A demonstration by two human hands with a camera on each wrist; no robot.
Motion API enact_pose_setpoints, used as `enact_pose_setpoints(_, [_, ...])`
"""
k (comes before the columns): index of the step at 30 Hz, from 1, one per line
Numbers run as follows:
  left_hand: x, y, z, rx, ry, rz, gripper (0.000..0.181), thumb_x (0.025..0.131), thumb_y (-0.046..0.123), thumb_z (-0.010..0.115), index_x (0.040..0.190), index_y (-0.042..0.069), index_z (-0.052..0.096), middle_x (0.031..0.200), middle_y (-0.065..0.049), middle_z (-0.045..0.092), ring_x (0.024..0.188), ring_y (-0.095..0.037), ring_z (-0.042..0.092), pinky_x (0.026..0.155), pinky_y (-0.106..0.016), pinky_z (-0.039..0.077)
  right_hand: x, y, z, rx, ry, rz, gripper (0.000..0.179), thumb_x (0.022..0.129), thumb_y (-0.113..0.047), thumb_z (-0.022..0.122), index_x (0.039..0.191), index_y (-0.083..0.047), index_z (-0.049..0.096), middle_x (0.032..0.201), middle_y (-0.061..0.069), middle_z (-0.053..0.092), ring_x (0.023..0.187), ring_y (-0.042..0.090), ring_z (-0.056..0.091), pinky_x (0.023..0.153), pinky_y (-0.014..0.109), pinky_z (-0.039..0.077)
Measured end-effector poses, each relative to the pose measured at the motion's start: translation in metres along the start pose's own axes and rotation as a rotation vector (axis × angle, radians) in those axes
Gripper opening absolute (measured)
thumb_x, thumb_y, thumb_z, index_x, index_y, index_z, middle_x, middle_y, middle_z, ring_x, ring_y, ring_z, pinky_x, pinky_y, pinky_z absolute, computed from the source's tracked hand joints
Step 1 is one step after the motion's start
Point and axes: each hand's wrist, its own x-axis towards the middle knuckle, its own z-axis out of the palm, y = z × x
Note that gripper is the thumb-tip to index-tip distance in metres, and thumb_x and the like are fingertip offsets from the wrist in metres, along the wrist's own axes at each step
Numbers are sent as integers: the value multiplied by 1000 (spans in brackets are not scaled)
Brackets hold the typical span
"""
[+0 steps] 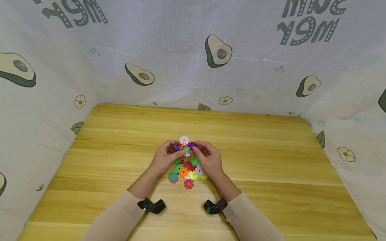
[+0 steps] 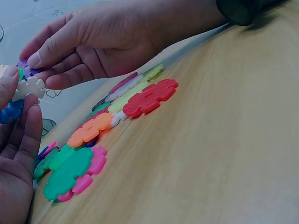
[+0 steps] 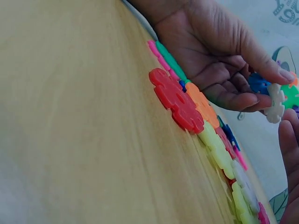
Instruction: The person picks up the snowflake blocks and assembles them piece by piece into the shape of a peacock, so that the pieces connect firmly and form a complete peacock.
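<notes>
Above the table, both hands hold a joined cluster of notched plastic snowflake discs. My left hand (image 1: 165,158) pinches the cluster's left side, where a blue disc (image 3: 259,83) and a white disc (image 3: 275,103) show by its thumb. On the right, my right hand (image 1: 210,160) pinches a purple disc (image 1: 192,145) at the cluster's edge between thumb and fingers. A bright green disc (image 3: 290,95) sits in the middle, and another white disc (image 1: 184,140) stands up at the top. Fingers hide part of the joints.
Loose discs lie piled on the wooden table (image 1: 259,150) just below the hands, among them a red disc (image 1: 188,184), an orange disc (image 1: 183,172) and a teal disc (image 1: 173,176). A white curtain with avocado prints (image 1: 181,50) hangs behind the table.
</notes>
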Motion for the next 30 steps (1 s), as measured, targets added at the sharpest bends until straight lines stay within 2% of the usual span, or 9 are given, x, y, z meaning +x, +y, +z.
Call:
enact_pose_setpoints(8, [-1, 1, -2, 13, -1, -1, 37, 91, 2, 75, 123, -7, 57, 96, 3, 62, 83, -11, 65, 75, -24, 63, 0, -5, 0, -33, -9, 54, 22, 98, 0, 63, 119, 7, 66, 93, 32, 71, 80, 5, 74, 73, 23, 63])
enact_pose_setpoints(18, [-1, 0, -2, 50, 14, -19, 34, 91, 3, 75, 120, -5, 60, 98, -2, 64, 83, -14, 65, 75, -24, 63, 0, -4, 1, -5, -2, 108, 22, 98, 2, 64, 118, 10, 65, 91, 35, 69, 76, 4, 73, 71, 23, 63])
enact_pose_setpoints(24, [-3, 0, -3, 92, 24, -8, 34, 90, 6, 78, 119, -4, 63, 98, -2, 65, 84, -13, 63, 74, -22, 61, 0, -4, 3, 15, -33, 88, 20, 98, 5, 62, 116, 14, 63, 91, 38, 67, 75, 3, 72, 69, 24, 64])
enact_pose_setpoints(30, [-2, 0, 1, 27, 17, -8, 36, 90, 3, 76, 121, -6, 61, 97, -2, 65, 84, -14, 66, 76, -25, 63, -1, -4, 2, -8, -22, 60, 20, 97, 4, 63, 115, 13, 64, 93, 35, 68, 76, 4, 72, 70, 24, 64])
